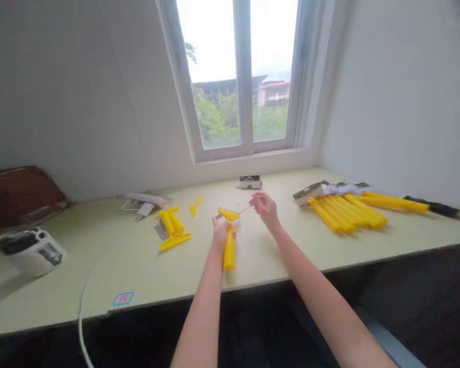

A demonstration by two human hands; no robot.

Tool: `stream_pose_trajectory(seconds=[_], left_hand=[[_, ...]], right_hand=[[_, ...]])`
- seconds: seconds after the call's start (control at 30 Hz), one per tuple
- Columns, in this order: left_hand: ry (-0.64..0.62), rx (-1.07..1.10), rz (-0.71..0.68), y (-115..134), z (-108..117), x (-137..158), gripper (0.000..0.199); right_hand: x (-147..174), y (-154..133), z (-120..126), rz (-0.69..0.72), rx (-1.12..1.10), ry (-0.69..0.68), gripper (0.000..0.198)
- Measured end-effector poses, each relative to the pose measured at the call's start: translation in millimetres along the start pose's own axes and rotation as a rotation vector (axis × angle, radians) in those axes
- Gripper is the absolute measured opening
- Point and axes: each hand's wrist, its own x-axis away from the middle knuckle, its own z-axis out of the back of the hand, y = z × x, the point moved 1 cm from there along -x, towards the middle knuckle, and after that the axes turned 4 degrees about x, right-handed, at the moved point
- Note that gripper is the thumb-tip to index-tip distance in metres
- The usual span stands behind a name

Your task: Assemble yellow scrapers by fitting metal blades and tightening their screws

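Centrally, over the pale table (pixel 138 266) near its front edge, I see the left hand (pixel 220 231) wrapped around a yellow T-shaped handle (pixel 229 254), crosspiece (pixel 229 214) facing away. The right hand (pixel 264 207) pinches a thin rod (pixel 245 209) whose tip meets or nearly meets the crosspiece's right end; I can't tell which. I judge it best to brace the handle firmly and keep the rod aligned. I count one held handle, one rod, one black-and-white packet (pixel 250 182) below the window (pixel 244 76), one white container (pixel 38 255) far left; overlapping yellow handles (pixel 339 214), right, are too blurred to count.
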Motion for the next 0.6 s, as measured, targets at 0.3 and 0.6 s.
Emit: stream_pose_trajectory(seconds=[0.3,0.6], left_hand=[[-0.007,0.026,0.004,0.9,-1.0,4.0,0.043],[-0.014,0.037,0.010,3.1,-2.4,6.2,0.043]], right_hand=[[0.3,-6.7,2.3,-0.001,-0.049,-0.050,0.034],[0.6,-8.3,3.0,-0.073,-0.151,-0.006,0.039]])
